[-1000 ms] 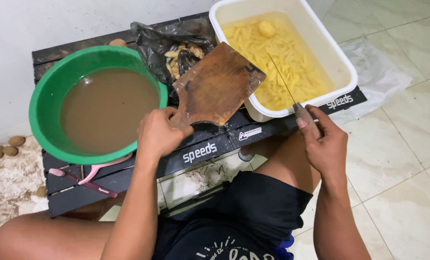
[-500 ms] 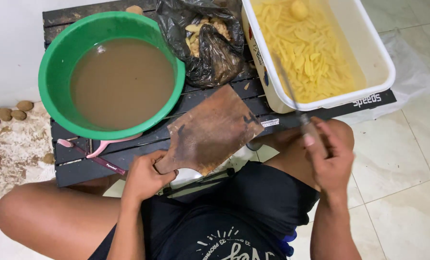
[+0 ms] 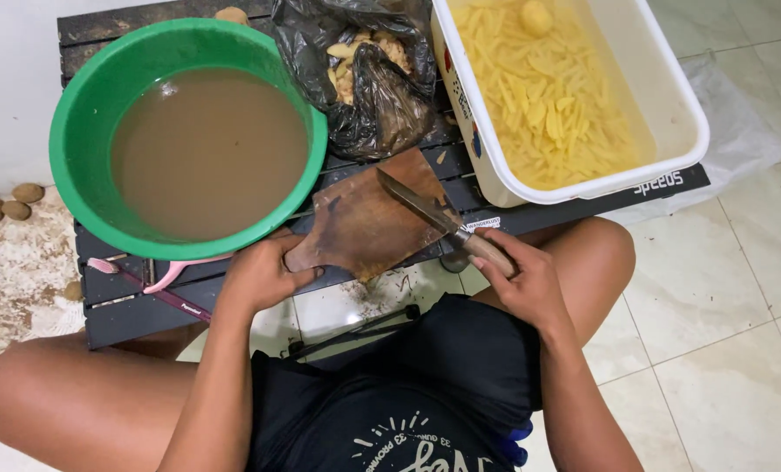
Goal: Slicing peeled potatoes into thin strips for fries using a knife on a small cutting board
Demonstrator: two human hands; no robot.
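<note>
My left hand grips the handle end of a worn brown wooden cutting board that rests on the near edge of a low black slatted table. My right hand holds a knife by its wooden handle, with the blade lying across the board's upper right part. The board's surface looks wet and bare.
A green basin of murky brown water stands at the table's left. A black plastic bag of potato peels lies behind the board. A white tub of yellow potato sticks sits at right. Small potatoes lie on the floor at left; a pink peeler sits by the basin.
The board has come down from a tilted position to lie flat on the table edge. My right hand has brought the knife leftward onto the board.
</note>
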